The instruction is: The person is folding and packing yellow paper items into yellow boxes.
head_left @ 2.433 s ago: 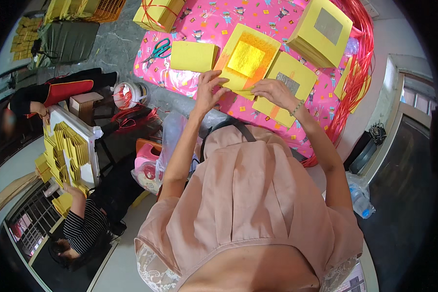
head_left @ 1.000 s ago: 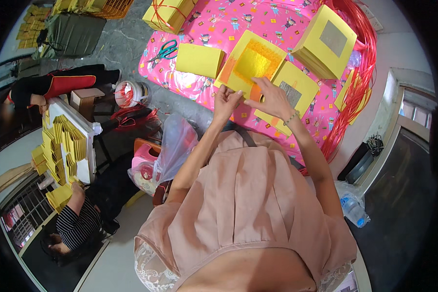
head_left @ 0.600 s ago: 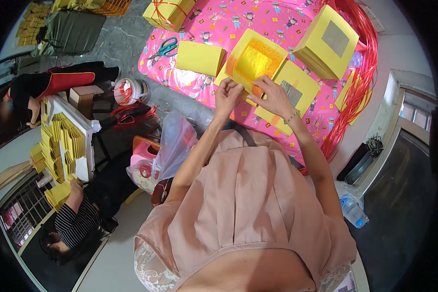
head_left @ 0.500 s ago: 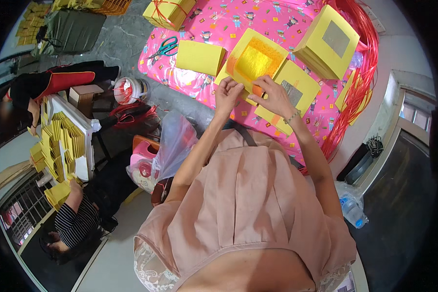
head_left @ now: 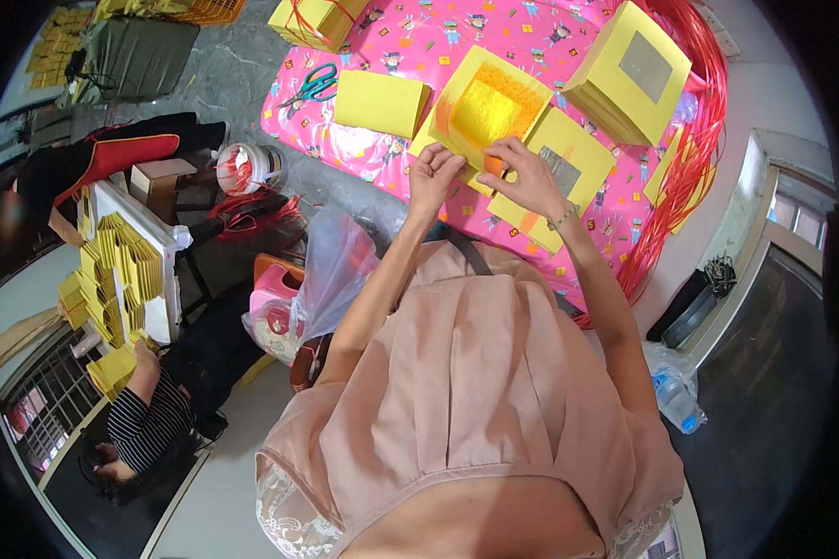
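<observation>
In front of me lies a yellow paper sheet [head_left: 497, 104] with a shiny gold square and an orange border, its sides curling upward. At its near left corner, my left hand [head_left: 433, 177] is closed with thumb and fingers pinched on the edge. My right hand [head_left: 524, 175] pinches the near edge, where an orange flap curls up by the thumb. The exact fingertip contact is partly hidden. Below and to the right are more yellow sheets [head_left: 589, 160], one with a grey square. A folded yellow paper stack [head_left: 380, 102] sits to the left.
Teal-handled scissors [head_left: 319, 82] lie on the pink patterned cover [head_left: 396, 154]. A thick yellow stack [head_left: 615, 98] stands at right beside red plastic strands [head_left: 680, 186]. A tied yellow bundle [head_left: 319, 20] is at the back. Leftward, a co-worker [head_left: 149, 419] handles yellow paper near a bucket [head_left: 249, 170].
My right hand has shifted slightly, and the orange flap by its thumb shows more curled. The view has moved a little; my left hand stays at the near left corner.
</observation>
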Motion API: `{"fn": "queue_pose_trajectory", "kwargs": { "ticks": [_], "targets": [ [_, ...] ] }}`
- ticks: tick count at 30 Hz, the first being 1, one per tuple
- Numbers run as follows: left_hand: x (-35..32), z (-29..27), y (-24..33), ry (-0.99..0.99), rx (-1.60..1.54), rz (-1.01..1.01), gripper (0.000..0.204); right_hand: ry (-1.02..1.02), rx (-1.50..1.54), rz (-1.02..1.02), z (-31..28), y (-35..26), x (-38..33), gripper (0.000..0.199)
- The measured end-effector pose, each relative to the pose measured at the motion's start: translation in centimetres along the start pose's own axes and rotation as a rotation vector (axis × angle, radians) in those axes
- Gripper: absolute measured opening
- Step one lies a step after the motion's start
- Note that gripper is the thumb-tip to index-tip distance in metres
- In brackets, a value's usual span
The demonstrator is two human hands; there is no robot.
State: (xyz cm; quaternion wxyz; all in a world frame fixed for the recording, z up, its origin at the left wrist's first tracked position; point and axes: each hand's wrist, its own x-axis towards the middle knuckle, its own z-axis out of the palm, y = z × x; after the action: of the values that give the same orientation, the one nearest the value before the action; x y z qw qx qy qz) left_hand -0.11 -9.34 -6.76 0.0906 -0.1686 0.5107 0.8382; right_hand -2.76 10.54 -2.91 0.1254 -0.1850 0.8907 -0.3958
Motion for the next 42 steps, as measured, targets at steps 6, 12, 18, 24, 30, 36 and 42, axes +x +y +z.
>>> {"fn": "queue_pose_trajectory", "kwargs": {
  "ticks": [6, 12, 18, 24, 30, 36, 42],
  "targets": [
    [-0.2, -0.4, -0.3, -0.035, -0.018, -0.011, 0.026, 0.001, 0.051, -0.004, -0.3, -0.2, 0.0, 0.044],
    [-0.4, -0.9, -0.3, -0.061, 0.043, 0.013, 0.026, -0.008, 0.131, 0.011, -0.3, 0.1, 0.1, 0.033],
    [-0.7, 0.6, 0.8, 0.033, -0.036, 0.001, 0.029, 0.055, 0.133, 0.015, 0.2, 1.4, 0.1, 0.03],
    [-0.7, 1.0, 1.0, 0.027, 0.036, 0.039, 0.043, 0.062, 0.146, 0.024, 0.2, 1.4, 0.1, 0.033],
    [-0.6, 1.2, 0.8, 0.078, 0.082, 0.063, 0.045, 0.108, 0.149, 0.033, 0.5, 1.4, 0.0, 0.032],
    [-0.6, 0.8, 0.8, 0.074, 0.11, 0.047, 0.045, 0.086, 0.181, 0.144, 0.4, 2.1, 0.1, 0.032],
    [-0.9, 0.5, 0.6, 0.117, 0.153, 0.136, 0.053, 0.096, 0.179, 0.129, 0.5, 2.1, 0.0, 0.029]
  ]
}}
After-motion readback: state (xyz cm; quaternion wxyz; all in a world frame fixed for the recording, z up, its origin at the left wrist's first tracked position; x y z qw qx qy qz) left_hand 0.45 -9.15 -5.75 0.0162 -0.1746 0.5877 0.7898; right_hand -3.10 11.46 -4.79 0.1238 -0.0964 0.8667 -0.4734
